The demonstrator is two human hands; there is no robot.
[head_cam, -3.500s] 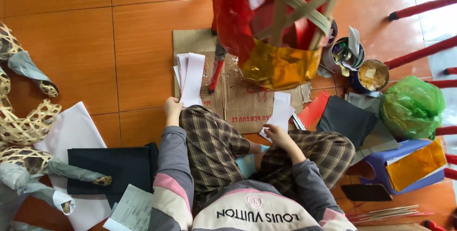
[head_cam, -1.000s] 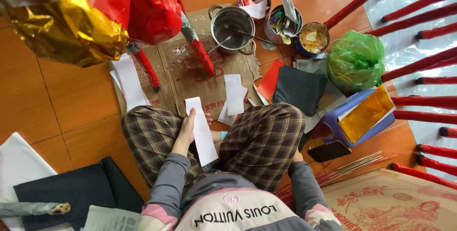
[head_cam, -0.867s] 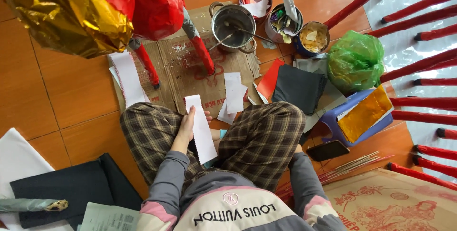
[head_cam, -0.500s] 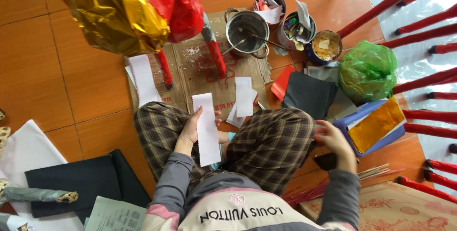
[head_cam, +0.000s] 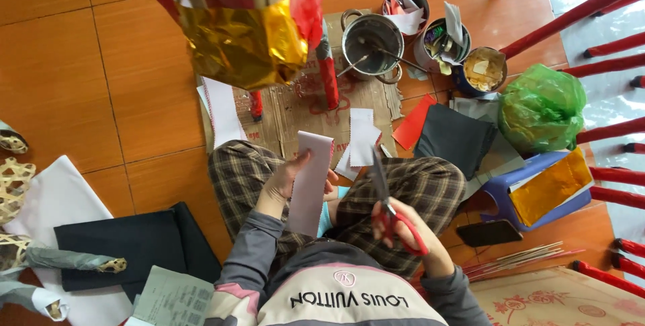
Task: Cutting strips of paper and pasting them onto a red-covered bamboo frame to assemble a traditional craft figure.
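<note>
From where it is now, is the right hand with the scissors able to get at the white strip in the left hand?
Probably yes: the right hand holds the scissors beside the white strip, nothing between them.

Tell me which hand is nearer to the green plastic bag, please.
Right. The right hand, holding the red-handled scissors, is below and left of the green plastic bag. The left hand, holding the white paper strip, is farther left, beyond the right hand.

You held a matt white paper strip (head_cam: 310, 181) and red-handled metal scissors (head_cam: 393, 208). Shiny gold foil (head_cam: 245, 47) crinkled above rough brown cardboard (head_cam: 295, 107).
</note>
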